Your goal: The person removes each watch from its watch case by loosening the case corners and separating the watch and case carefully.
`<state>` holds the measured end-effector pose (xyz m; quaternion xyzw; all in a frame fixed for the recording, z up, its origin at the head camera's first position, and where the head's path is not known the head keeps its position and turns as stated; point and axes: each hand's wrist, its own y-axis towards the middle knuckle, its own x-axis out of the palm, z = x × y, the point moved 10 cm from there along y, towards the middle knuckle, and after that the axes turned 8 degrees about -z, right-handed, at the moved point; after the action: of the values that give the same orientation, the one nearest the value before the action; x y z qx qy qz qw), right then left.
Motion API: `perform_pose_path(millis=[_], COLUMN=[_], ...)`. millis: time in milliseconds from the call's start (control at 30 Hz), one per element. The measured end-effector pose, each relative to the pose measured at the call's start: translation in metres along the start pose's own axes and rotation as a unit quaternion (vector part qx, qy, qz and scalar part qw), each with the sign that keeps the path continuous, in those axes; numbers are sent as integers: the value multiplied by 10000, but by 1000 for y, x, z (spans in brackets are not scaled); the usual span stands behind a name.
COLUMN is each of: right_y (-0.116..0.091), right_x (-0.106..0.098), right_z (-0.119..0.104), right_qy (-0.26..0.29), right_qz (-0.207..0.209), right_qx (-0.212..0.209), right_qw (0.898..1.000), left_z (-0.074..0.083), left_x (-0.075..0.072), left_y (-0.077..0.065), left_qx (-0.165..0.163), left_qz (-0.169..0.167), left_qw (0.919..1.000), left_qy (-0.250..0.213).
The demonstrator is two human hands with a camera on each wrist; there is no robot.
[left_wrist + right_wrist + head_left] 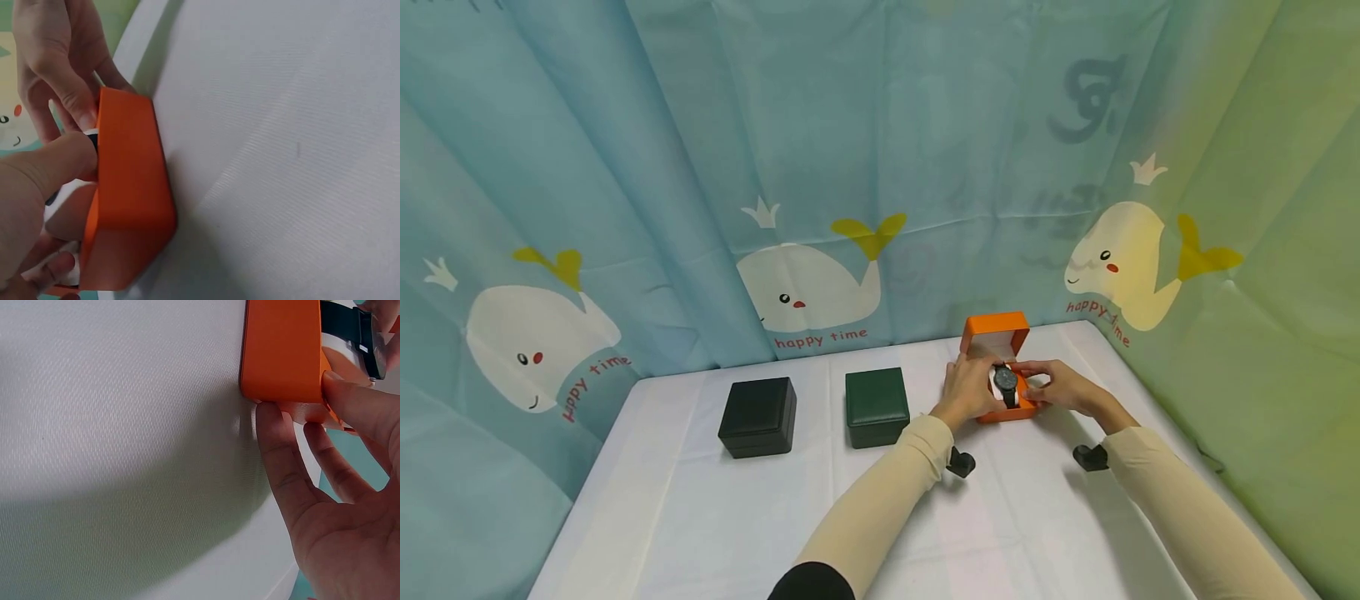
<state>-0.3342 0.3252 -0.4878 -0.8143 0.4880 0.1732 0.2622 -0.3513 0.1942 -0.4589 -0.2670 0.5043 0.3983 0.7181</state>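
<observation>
An orange watch box (1009, 413) stands with its lid (996, 323) raised at the table's back right. In its opening sits a wristwatch (1006, 379) with a dark dial and black strap, wrapped round a white cushion (72, 275). My left hand (970, 387) pinches the watch and cushion from the left, thumb at the strap near the front wall. From the right, my right hand (1060, 387) grips the box's side wall; in the right wrist view its thumb (359, 403) lies at the rim and the fingers press the outside.
A green box (877, 407) and a black box (758, 417), both with lids down, stand to the left on the white-covered table (700, 533). A blue-green curtain (925, 167) with whale prints hangs close behind and along the right side.
</observation>
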Motion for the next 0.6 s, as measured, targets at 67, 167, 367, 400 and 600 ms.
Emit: perform_pose_path(millis=[67, 167, 367, 400, 600], right_y=[-1, -1, 1, 1, 1], right_x=[0, 0, -1, -1, -1], right_z=[-1, -1, 0, 1, 1], right_qy=[2, 31, -35, 22, 293], right_qz=[28, 33, 74, 80, 85], right_qx=[-21, -32, -31, -6, 43], right_qw=[10000, 10000, 10000, 10000, 9995], left_z=[0, 0, 1, 1, 7], left_x=[1, 2, 3, 2, -9], left_y=[0, -2, -3, -3, -4], left_qx=[85, 207, 337, 351, 677], left_qz=[74, 148, 269, 299, 677], left_qw=[9999, 9995, 9985, 9983, 9936], left_qy=[-78, -209, -323, -348, -599])
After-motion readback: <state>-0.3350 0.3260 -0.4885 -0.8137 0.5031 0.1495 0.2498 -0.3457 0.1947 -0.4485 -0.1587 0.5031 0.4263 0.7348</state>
